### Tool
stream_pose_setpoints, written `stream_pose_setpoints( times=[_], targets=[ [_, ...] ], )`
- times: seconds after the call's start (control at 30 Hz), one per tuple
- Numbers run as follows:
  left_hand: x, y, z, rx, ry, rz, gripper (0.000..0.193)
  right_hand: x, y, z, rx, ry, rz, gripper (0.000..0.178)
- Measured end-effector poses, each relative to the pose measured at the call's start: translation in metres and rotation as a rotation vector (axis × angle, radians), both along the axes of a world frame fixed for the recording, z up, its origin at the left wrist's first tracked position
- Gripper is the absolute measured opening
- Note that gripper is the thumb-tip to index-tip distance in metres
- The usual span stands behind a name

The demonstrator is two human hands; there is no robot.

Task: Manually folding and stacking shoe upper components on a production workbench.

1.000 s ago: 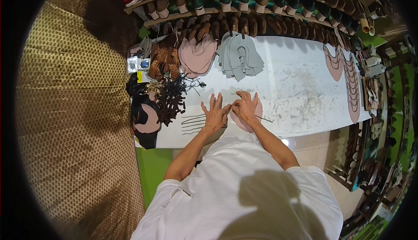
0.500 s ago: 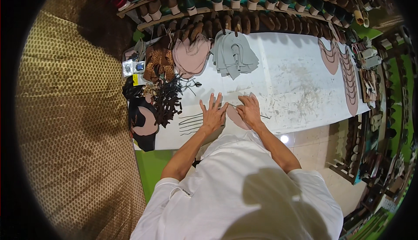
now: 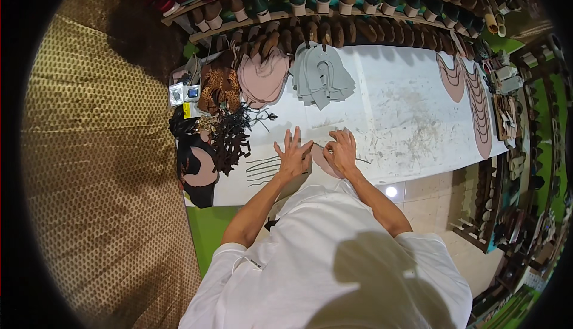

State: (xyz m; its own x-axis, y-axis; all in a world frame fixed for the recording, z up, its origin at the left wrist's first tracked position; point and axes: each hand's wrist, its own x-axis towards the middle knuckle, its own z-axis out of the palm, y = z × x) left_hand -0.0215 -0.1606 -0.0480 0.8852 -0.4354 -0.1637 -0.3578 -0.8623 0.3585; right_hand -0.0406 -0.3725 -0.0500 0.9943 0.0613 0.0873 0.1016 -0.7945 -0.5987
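Note:
A pink teardrop-shaped piece (image 3: 323,159), flat like cut leather or fabric, lies on the white table at its near edge between my hands. My left hand (image 3: 293,159) has its fingers spread, and the index fingertip touches the piece's far left edge. My right hand (image 3: 341,153) rests over the piece's right side, with thumb and index finger pinched together at a thin dark cord. One end of that cord (image 3: 363,161) sticks out to the right of the hand. Left of my left hand, several dark cords (image 3: 261,168) lie in rows, partly hidden by it.
Stacked pink pieces (image 3: 262,78) and grey pieces (image 3: 322,81) lie at the back. A dark heap of cords and small parts (image 3: 231,141) covers the left. Pink pieces with dark wavy lines (image 3: 477,111) overlap at the right. Shoe racks (image 3: 322,7) stand behind the table.
My right hand's fingers have drawn slightly up and closer together at the cord. My left hand has shifted very slightly right. The pink piece stays in place.

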Motion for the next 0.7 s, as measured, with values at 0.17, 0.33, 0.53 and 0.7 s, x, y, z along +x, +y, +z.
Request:
stream_pose_setpoints(
  times=[0.17, 0.33, 0.53, 0.7],
  targets=[
    [0.0027, 0.0027, -0.0019, -0.161, 0.001, 0.053, 0.048, -0.0001, 0.0004, -0.0033, 0.000, 0.014, -0.014, 0.014],
    [0.0019, 0.0054, -0.0075, 0.019, -0.111, -0.134, 0.049, -0.0007, 0.0027, 0.0002, -0.016, 0.001, -0.017, 0.014],
    [0.0015, 0.0036, -0.0058, 0.012, -0.191, -0.174, 0.047, -0.0041, 0.0062, 0.0029, -0.044, 0.008, -0.024, 0.016],
    [0.0045, 0.0004, -0.0020, 0.087, -0.220, -0.203, 0.048, -0.0048, 0.0085, 0.0015, -0.064, 0.027, -0.036, 0.018]
  ],
)
